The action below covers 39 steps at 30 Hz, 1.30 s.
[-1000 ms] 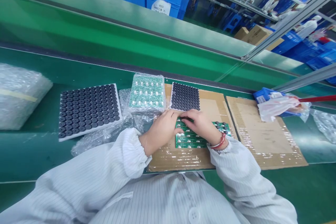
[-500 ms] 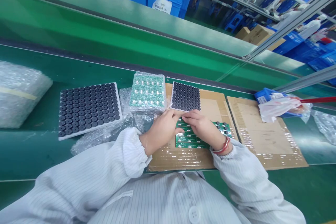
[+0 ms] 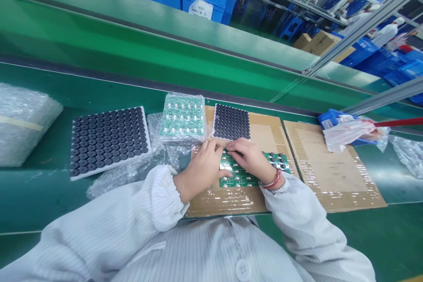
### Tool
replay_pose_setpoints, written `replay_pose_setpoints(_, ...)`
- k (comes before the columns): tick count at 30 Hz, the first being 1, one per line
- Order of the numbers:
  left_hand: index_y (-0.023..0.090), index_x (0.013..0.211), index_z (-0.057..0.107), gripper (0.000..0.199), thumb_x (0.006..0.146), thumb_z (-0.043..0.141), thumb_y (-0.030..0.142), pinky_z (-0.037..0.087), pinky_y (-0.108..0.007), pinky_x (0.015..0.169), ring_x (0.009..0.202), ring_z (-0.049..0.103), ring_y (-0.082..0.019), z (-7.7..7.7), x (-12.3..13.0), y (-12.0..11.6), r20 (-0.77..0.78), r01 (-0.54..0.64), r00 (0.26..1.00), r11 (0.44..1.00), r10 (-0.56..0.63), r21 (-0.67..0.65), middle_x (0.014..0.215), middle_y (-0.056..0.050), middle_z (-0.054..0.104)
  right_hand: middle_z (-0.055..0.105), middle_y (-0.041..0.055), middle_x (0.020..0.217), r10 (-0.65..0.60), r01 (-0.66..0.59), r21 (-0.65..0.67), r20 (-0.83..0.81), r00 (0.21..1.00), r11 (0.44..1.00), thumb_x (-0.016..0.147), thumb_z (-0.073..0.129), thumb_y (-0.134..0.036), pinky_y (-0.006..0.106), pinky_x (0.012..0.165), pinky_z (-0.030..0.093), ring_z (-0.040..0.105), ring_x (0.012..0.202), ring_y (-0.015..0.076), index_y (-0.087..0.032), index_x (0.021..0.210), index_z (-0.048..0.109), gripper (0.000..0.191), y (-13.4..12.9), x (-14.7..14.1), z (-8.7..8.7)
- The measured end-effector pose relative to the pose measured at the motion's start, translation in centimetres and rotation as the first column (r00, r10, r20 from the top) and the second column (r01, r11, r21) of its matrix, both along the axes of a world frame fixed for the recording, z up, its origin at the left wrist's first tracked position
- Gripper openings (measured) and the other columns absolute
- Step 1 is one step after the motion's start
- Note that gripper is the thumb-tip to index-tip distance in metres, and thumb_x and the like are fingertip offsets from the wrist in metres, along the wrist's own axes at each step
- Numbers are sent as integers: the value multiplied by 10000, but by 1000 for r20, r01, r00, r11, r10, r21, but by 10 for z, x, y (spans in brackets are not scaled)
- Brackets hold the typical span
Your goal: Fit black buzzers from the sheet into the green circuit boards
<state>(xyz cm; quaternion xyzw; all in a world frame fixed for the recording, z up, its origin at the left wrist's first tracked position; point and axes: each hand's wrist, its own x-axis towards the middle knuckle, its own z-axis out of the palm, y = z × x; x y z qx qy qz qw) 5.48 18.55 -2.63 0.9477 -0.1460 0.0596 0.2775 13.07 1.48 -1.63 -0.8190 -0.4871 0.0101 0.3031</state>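
A green circuit board (image 3: 243, 179) lies on a taped cardboard sheet (image 3: 231, 202), with several black round pieces at its right end. At the board's left edge rests my left hand (image 3: 201, 167), thumb apart from the fingers. My right hand (image 3: 246, 156) is over the board's upper part, fingertips pinched at its top left corner on something too small to make out. Just above the hands is a smaller sheet of black round pieces (image 3: 231, 122). Left of that sits a bubble-wrapped stack of green boards (image 3: 183, 116).
A larger sheet of black discs (image 3: 109, 141) and a bubble-wrapped bundle (image 3: 24, 123) are on the left. To the right are a second cardboard sheet (image 3: 330, 163) and a blue bin (image 3: 330, 119) with plastic bags. People in white work beyond the green barrier (image 3: 132, 48).
The whole view has shifted slightly. My right hand has moved a little left along the board, uncovering more of the black pieces at its right end.
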Motion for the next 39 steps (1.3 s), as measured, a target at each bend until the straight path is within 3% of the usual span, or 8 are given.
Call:
replay_pose_setpoints(5,110,1095,526,683,604,708,550,445,-435,921,1069,471,-288,-4,1,0,14,7,1000,997,-6,-77,1076,-118,518,606,68,900,18,-17,28,-56,998,999,882,529,-101,395,779,466,543,865,219,-169,875,565,77,-1,1,1)
replay_pose_setpoints(13,119,955,518,514,609,775,400,465,-434,859,1005,504,-279,-11,1,-2,-5,-55,998,990,55,-126,1010,-109,531,605,63,926,-2,11,54,-152,988,998,898,549,-150,380,787,464,546,875,209,-176,957,580,72,-5,0,3)
replay_pose_setpoints(17,149,962,509,493,606,783,353,471,-438,836,970,549,-273,-3,1,-3,-136,-108,988,964,77,-244,974,-84,570,626,53,947,-3,35,166,-187,982,985,901,569,-160,374,819,471,558,913,200,-191,985,613,100,-8,0,3)
replay_pose_setpoints(22,176,976,536,442,626,753,337,509,-362,694,731,618,-199,15,5,2,-523,-296,852,797,-30,-527,790,-13,610,660,41,921,30,31,305,-194,980,952,880,616,-160,376,815,478,580,905,197,-214,961,655,105,-7,-2,3)
replay_pose_setpoints(26,184,1010,539,306,736,643,273,506,-333,739,762,637,-167,20,2,4,-576,-399,808,607,-122,-687,792,-12,638,670,36,890,11,92,356,-277,961,930,850,656,-157,380,814,471,600,865,195,-222,904,677,87,-7,-2,1)
replay_pose_setpoints(29,174,1004,534,304,732,651,246,506,-314,730,727,640,-149,18,0,2,-608,-462,782,524,-140,-715,770,-10,651,672,35,887,-19,146,364,-331,943,920,845,664,-168,375,809,472,604,861,194,-229,892,685,80,-8,-2,-1)
replay_pose_setpoints(33,181,1006,526,296,748,649,262,504,-294,706,687,637,-131,14,-1,0,-621,-495,769,473,-152,-729,753,0,661,677,38,886,-21,154,342,-363,931,927,847,667,-189,383,818,469,605,864,198,-231,885,700,65,-10,-2,0)
replay_pose_setpoints(39,191,981,535,293,740,668,293,492,-282,717,700,637,-125,8,-1,0,-596,-479,792,472,-131,-740,748,10,666,677,35,872,-52,230,325,-474,879,917,827,688,-202,365,780,486,610,842,196,-238,861,715,56,-11,-2,3)
